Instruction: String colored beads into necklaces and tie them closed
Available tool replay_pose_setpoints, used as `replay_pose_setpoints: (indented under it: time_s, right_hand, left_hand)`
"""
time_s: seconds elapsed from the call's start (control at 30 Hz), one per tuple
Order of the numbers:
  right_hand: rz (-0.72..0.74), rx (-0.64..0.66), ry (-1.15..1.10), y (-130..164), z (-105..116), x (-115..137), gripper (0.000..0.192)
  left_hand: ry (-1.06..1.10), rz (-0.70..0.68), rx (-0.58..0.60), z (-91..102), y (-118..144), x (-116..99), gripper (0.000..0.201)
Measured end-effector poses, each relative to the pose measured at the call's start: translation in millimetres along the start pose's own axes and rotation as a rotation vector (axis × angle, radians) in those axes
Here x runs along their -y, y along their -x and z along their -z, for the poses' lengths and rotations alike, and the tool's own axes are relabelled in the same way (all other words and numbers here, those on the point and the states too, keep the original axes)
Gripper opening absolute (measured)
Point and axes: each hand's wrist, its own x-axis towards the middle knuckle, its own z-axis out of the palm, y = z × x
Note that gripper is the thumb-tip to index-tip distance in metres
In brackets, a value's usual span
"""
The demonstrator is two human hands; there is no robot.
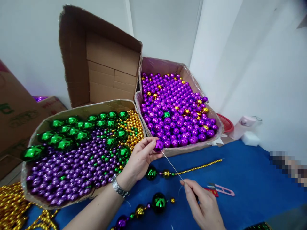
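Note:
My left hand [141,156], with a metal watch on its wrist, pinches a shiny purple bead [159,145] at the front edge of the purple-bead box. A long thin needle [172,165] runs from that bead down to my right hand [201,203], whose thumb and fingers are closed on its lower end. Fine clear thread loops beside those fingertips. Below lies a strung piece with a large green bead [159,203] and smaller gold, purple and green ones. Behind my hands, another green bead [151,172] is strung in line with a gold bead chain [200,167].
A carton of purple beads [185,149] stands behind; a second carton [26,179] at left holds green, purple and gold beads. Pink-handled thread snips [224,190] lie on the blue cloth [249,179]. Gold bead strands [11,207] heap at lower left. A red basket [225,123] sits behind.

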Motion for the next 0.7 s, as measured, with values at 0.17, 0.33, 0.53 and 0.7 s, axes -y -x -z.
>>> replay_pose_setpoints:
  time_s: [0.17, 0.33, 0.53, 0.7]
  right_hand:
    - [0.008, -0.013, 0.020, 3, -3, -2, 0.021]
    - [-0.039, 0.085, 0.013, 6, -4, -3, 0.020]
    - [0.039, 0.058, 0.031, 9, -11, -8, 0.019]
    - [-0.006, 0.090, 0.071, 19, -12, -20, 0.021]
  left_hand:
    - [-0.176, -0.094, 0.021, -6.9, 12, 7, 0.028]
    - [-0.095, 0.003, -0.002, -7.9, 21, 18, 0.026]
    - [-0.240, 0.035, 0.093, -4.2, 44, 34, 0.028]
    - [-0.743, -0.240, 0.013, 36.9, 51, 12, 0.023]
